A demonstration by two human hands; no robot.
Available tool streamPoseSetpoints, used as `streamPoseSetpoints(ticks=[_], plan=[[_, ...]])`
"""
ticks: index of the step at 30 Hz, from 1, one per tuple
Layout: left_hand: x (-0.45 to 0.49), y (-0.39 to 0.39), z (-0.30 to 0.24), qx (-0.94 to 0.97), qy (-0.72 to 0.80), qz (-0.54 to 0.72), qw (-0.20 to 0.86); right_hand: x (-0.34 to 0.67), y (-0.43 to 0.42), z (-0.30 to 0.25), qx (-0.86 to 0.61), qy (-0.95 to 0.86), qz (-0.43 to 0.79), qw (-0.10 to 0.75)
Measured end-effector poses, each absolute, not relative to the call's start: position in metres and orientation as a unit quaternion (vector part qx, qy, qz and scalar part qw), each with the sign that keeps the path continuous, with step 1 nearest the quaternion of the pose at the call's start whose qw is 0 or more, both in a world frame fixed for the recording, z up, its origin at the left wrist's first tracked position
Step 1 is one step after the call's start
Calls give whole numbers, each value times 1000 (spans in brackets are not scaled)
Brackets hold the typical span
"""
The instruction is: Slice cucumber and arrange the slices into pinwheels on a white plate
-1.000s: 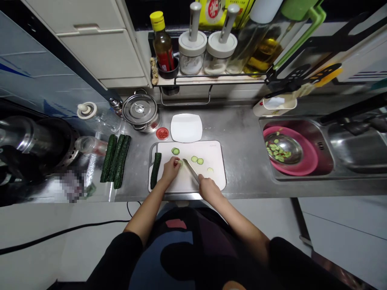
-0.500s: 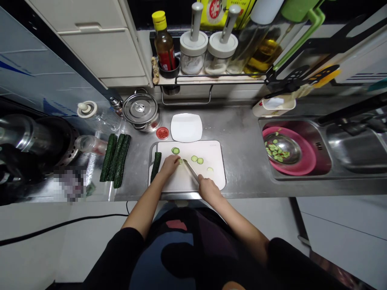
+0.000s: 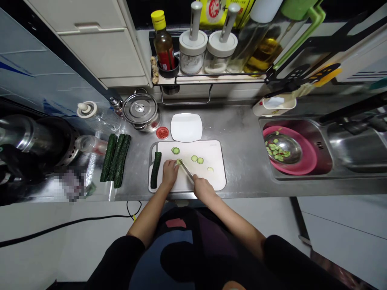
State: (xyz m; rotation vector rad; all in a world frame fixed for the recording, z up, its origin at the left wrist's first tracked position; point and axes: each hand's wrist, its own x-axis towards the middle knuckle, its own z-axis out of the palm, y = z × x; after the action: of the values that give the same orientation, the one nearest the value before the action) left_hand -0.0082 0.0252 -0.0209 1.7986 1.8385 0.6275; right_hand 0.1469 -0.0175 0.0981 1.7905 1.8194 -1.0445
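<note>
My right hand (image 3: 204,189) is closed around the handle of a knife (image 3: 186,170), whose blade slants up and left across the white cutting board (image 3: 208,181). Under the blade's tip lies a round cucumber slice (image 3: 179,162). The fingers of my left hand (image 3: 170,174) are pressed together at the slice's left edge, steadying it. More cucumber slices (image 3: 197,160) lie flat to the right, with a paler thin slice (image 3: 210,169) beyond them and another slice (image 3: 175,150) above my left hand. A dark green piece of cucumber (image 3: 155,170) rests along the board's left side.
Several whole cucumbers (image 3: 115,160) lie left of the board. Behind it are a white plate (image 3: 186,127), a red lid (image 3: 162,133) and a lidded steel pot (image 3: 140,109). In the sink at right, a pink basin (image 3: 307,151) holds a steel bowl (image 3: 293,147) with cut pieces.
My left hand has drawn slightly back toward me and rotated. My right hand has shifted left with the knife, and its tip now lies over the slice by my left fingertips.
</note>
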Motion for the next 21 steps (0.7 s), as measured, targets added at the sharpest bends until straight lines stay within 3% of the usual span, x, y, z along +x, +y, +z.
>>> streamPoseSetpoints(ticks=[6, 21], plan=[[-4, 19, -33, 651, 670, 288, 210, 140, -17, 94, 635, 651, -364, 199], [-6, 21, -34, 644, 672, 289, 223, 138, -13, 96, 634, 653, -364, 198]])
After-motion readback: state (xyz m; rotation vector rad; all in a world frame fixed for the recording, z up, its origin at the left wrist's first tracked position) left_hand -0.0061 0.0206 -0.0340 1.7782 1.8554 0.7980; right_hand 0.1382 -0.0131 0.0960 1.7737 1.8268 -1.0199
